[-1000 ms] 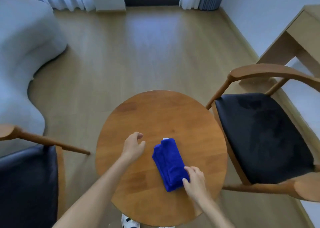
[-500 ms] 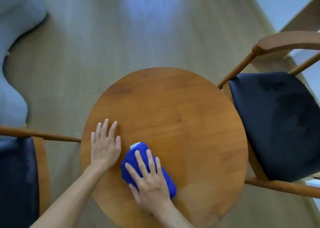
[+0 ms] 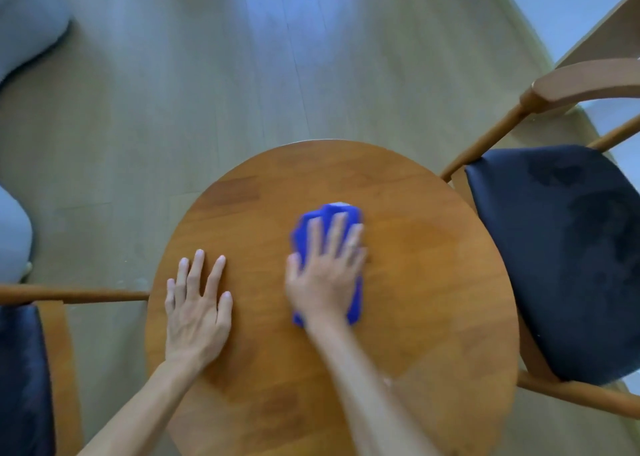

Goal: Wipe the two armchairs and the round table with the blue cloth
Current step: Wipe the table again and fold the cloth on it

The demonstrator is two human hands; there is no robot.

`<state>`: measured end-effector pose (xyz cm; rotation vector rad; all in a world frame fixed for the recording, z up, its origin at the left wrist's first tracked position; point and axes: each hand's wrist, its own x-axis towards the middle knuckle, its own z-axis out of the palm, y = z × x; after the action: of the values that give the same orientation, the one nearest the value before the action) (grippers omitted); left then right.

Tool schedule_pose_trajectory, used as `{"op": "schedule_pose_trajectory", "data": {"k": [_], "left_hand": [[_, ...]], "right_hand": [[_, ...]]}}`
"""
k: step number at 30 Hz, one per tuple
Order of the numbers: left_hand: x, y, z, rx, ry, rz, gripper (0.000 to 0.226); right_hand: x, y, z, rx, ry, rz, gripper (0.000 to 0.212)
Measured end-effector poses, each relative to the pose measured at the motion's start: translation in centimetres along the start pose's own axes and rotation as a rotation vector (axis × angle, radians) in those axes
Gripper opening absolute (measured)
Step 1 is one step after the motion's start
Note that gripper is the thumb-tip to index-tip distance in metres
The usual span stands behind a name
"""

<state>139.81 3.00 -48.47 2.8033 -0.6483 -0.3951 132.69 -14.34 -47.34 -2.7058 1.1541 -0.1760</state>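
Step in hand: wiping the round table (image 3: 433, 282), chairs prob. not done yet (judgement only, nothing on them shows either way). Right hand (image 3: 323, 272) lies flat on the blue cloth (image 3: 355, 301), fingers (image 3: 337, 230) straight and slightly spread, palm pressing the cloth down onto the tabletop; no pinch, no curl. Hand and cloth are motion-blurred, so a wiping stroke looks underway; direction can't be told from this frame. Cloth sits folded/bunched approx. mid-table, a bit toward the far side, mostly hidden under the palm, blue showing past fingertips and along the rt edge of the wrist. Left hand (image 3: 197, 310) is flat on bare wood nr the left rim, fingers spread, holding nothing, looks like bracing the table. Armchair w/ dark seat (image 3: 561, 258) stands just beside the table on the right, wooden armrest above it; second armchair (image 3: 20, 369) at lower left, only seat edge and arm rail in view. Wood floor (image 3: 242, 74) beyond. Next move calls for: keep palm pressure, sweep cloth over rt and near parts of the top and the rim, shift the left hand so wood under it gets covered, then go to a chair.
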Motion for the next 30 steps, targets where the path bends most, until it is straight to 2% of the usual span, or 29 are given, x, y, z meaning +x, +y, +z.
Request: {"op": "schedule_pose_trajectory", "data": {"k": [3,5,6,8,11,12,13,14,16,19,21,23,25,30], "left_hand": [[-0.2,0.0,-0.4,-0.028,0.055,0.012,0.068],[-0.2,0.2,-0.4,-0.01,0.067,0.011,0.067],[-0.2,0.4,-0.4,-0.003,0.061,0.002,0.066],[-0.2,0.6,-0.4,0.009,0.059,-0.016,0.065],[-0.3,0.9,-0.3,0.033,0.07,-0.015,0.063],[-0.3,1.0,-0.3,0.036,0.077,-0.011,0.063],[-0.2,1.0,-0.3,0.04,0.081,-0.008,0.062],[-0.2,1.0,-0.2,0.045,0.083,-0.006,0.062],[-0.1,1.0,-0.1,0.058,0.086,-0.001,0.062],[-0.1,0.9,0.2,0.075,0.112,0.008,0.062],[-0.2,0.8,0.4,0.095,0.126,0.016,0.061],[-0.2,0.7,0.3,0.116,0.119,0.021,0.061],[-0.2,0.6,0.3,0.136,0.098,0.017,0.061],[-0.3,0.6,0.2,0.146,0.068,0.002,0.061]], "right_hand": [[-2.9,-3.5,1.0,0.086,-0.131,-0.499,0.065],[-1.5,0.3,0.2,0.106,-0.138,-0.632,0.064],[-0.2,3.0,-0.4,0.088,-0.129,-0.617,0.065],[3.6,8.6,-1.5,0.014,-0.07,-0.383,0.064],[9.3,12.2,-2.6,-0.045,-0.015,0.286,0.063],[10.8,11.1,-2.3,-0.04,-0.003,0.416,0.063],[12.1,9.3,-1.7,-0.032,0.001,0.465,0.064],[13.1,6.8,-1.0,-0.019,0.003,0.437,0.065],[14.0,0.9,0.6,0.003,-0.028,0.225,0.067],[11.8,-7.5,2.8,0.027,-0.149,-0.295,0.067],[10.1,-9.6,3.0,0.017,-0.25,-0.578,0.064],[10.7,-7.6,2.5,0.03,-0.267,-0.691,0.063],[11.8,-3.0,1.3,0.039,-0.228,-0.616,0.062],[11.6,14.1,-3.0,-0.015,-0.053,-0.078,0.059]]}}
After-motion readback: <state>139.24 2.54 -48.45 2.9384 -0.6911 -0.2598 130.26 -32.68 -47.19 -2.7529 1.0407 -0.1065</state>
